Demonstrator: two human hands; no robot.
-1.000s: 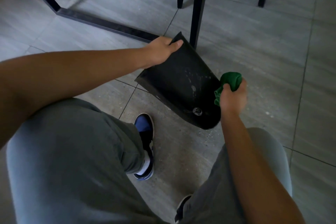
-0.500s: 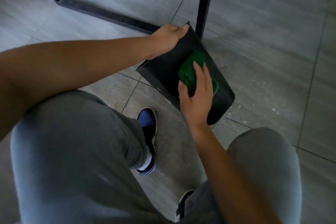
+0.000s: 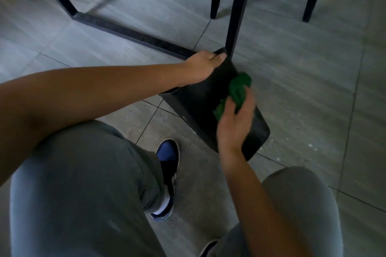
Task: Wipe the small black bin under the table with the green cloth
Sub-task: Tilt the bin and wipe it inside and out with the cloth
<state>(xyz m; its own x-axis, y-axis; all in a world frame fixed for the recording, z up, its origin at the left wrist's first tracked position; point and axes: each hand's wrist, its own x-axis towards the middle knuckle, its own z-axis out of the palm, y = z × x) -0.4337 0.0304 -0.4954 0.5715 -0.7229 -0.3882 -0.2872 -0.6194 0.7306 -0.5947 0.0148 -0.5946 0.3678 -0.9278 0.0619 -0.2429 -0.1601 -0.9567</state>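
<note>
Wiping underway: left hand grips tilted black bin at its rim, right hand fingers clutch green cloth against its side; remaining faces appear unwiped.

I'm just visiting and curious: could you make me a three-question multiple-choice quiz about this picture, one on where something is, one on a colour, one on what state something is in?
1. Where is the cloth?
A. On the floor
B. Against the side of the bin
C. On the person's knee

2. What colour is the cloth?
A. Green
B. White
C. Red

3. How does the bin stand?
A. Upright
B. Upside down
C. Tilted over

Answers:
1. B, the right hand presses it on the bin's black wall.
2. A, it shows bright green against the black.
3. C, the left hand grips its rim and it leans beside the table leg.
</note>
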